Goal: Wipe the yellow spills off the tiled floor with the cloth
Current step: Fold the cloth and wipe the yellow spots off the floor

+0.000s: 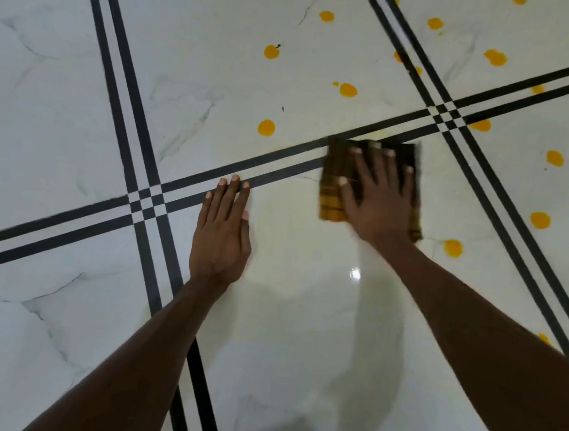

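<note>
Right hand (377, 196) flat on cloth (338, 172) at tile edge.

Light: we saw even, fairly bright light from above.
Glare: a small spot on the tiled floor (354, 274).
Blur: the cloth (372, 181) edges smeared.
Shadows: soft, under our arms.

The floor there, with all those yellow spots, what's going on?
A person is wiping yellow spills off the tiled floor. The right hand presses a folded brown checked cloth flat on the tile, fingers spread, right by the black grout lines. The left hand rests flat on the floor, bracing. Many spills remain, such as one beyond the lines and one right of the cloth.
</note>
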`<state>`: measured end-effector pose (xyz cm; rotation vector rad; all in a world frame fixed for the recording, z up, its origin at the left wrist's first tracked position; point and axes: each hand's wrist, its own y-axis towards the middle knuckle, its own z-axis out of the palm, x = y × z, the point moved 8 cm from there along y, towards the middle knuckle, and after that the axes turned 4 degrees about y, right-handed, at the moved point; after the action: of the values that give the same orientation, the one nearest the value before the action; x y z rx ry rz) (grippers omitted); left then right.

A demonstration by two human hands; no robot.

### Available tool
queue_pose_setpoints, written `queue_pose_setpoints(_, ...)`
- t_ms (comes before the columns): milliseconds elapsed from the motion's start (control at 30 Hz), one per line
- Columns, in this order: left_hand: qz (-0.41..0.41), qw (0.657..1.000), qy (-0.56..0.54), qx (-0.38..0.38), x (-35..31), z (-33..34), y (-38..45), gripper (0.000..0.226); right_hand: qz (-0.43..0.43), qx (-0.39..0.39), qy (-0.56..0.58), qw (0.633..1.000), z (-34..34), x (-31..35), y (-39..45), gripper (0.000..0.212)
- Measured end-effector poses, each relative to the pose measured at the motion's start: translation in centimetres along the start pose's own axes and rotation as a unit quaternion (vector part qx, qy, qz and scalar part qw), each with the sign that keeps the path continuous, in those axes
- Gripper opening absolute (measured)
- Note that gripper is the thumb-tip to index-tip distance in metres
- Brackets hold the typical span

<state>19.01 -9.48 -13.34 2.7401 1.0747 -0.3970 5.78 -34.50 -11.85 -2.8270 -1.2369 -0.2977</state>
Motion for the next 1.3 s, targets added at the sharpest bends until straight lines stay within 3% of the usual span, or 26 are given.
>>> queue_pose_setpoints(67, -0.002, 1.0, -0.001, -0.002, 0.1, 0.0, 0.1, 0.055, 0.086, -0.026, 0.017, 0.996, -0.9, -4.3, -3.6, 0.068)
queue_pose_setpoints(133, -0.004, 1.0, -0.006, 0.003, 0.0, 0.1, 0.2, 0.055, 0.103, -0.033, -0.005, 0.994, -1.6, -2.5, -10.2, 0.066)
queue_pose_setpoints(233, -0.001, 1.0, -0.01, 0.014, -0.3, -0.2, -0.1, 0.057, -0.078, 0.054, 0.017, 0.995, 0.2, 5.4, -15.4, 0.065)
queue_pose_setpoints(300, 0.006, 1.0, -0.017, 0.015, -0.1, -0.2, 0.0, 0.057, -0.187, 0.082, 0.029, 0.979, 0.4, 6.4, -11.2, 0.064)
queue_pose_setpoints(333, 0.005, 1.0, -0.017, 0.01, -0.1, -0.3, -0.1, 0.056, -0.189, 0.064, 0.022, 0.98, 0.3, 4.9, -8.0, 0.064)
queue_pose_setpoints(433, 0.002, 1.0, -0.006, -0.001, -0.2, -0.1, 0.0, 0.056, 0.009, 0.004, 0.006, 1.0, -1.0, -5.0, 0.6, 0.067)
queue_pose_setpoints(500, 0.005, 1.0, 0.0, -0.005, -0.4, 0.0, 0.0, 0.056, 0.1, -0.017, 0.021, 0.995, -1.2, -7.6, 1.7, 0.069)
queue_pose_setpoints(567, 0.007, 1.0, 0.002, -0.008, -0.3, -0.1, 0.1, 0.056, 0.03, -0.016, 0.019, 0.999, -1.3, -3.6, -0.2, 0.068)
queue_pose_setpoints(633, 0.017, 1.0, 0.0, -0.002, -0.4, -0.2, -0.1, 0.056, -0.139, 0.017, 0.025, 0.99, -0.9, 1.3, -6.4, 0.062)
queue_pose_setpoints(700, 0.027, 1.0, -0.001, 0.002, -0.7, -0.3, -0.3, 0.057, -0.242, 0.079, 0.026, 0.967, -0.8, 1.7, -13.8, 0.061)
queue_pose_setpoints(733, 0.025, 1.0, -0.001, 0.002, -0.5, -0.4, -0.2, 0.057, -0.25, 0.088, 0.032, 0.964, -1.3, -0.1, -15.9, 0.063)
queue_pose_setpoints(800, 0.021, 1.0, 0.002, 0.0, -0.7, -0.4, -0.2, 0.058, -0.173, 0.075, 0.025, 0.982, -2.5, -6.4, -16.7, 0.065)
queue_pose_setpoints(867, 0.018, 1.0, 0.004, -0.003, -0.8, -0.2, -0.1, 0.058, -0.011, 0.027, 0.006, 1.0, -3.5, -12.4, -13.6, 0.066)
queue_pose_setpoints(933, 0.018, 1.0, 0.005, -0.004, -0.8, 0.0, 0.0, 0.058, 0.125, -0.012, 0.02, 0.992, -3.9, -14.9, -8.8, 0.067)
queue_pose_setpoints(967, 0.019, 1.0, 0.007, -0.006, -0.9, 0.1, -0.1, 0.058, 0.15, -0.011, 0.02, 0.988, -3.3, -14.4, -6.8, 0.068)
queue_pose_setpoints(1000, 0.021, 1.0, 0.012, -0.012, -0.8, 0.1, -0.1, 0.058, 0.139, -0.009, 0.014, 0.99, -2.7, -12.5, -5.4, 0.069)
queue_pose_setpoints(1067, 0.023, 1.0, 0.009, -0.013, -0.6, 0.0, 0.1, 0.058, 0.033, 0.0, 0.01, 0.999, -1.7, -6.9, -5.6, 0.066)
queue_pose_setpoints(1133, 0.024, 1.0, -0.005, -0.001, -1.2, -0.2, 0.0, 0.058, -0.103, 0.031, 0.004, 0.994, -1.1, -2.7, -10.4, 0.063)
queue_pose_setpoints(1200, 0.038, 0.998, -0.036, 0.021, -2.9, -0.2, 0.1, 0.059, -0.19, 0.073, 0.013, 0.979, -1.3, -2.6, -15.8, 0.064)
queue_pose_setpoints(1267, 0.081, 0.994, -0.056, 0.045, -5.9, 0.1, 0.0, 0.058, -0.186, 0.086, 0.013, 0.979, -2.2, -6.7, -17.8, 0.065)
queue_pose_setpoints(1300, 0.109, 0.991, -0.056, 0.053, -7.7, 0.6, 0.1, 0.058, -0.129, 0.07, 0.008, 0.989, -2.8, -9.9, -17.1, 0.064)
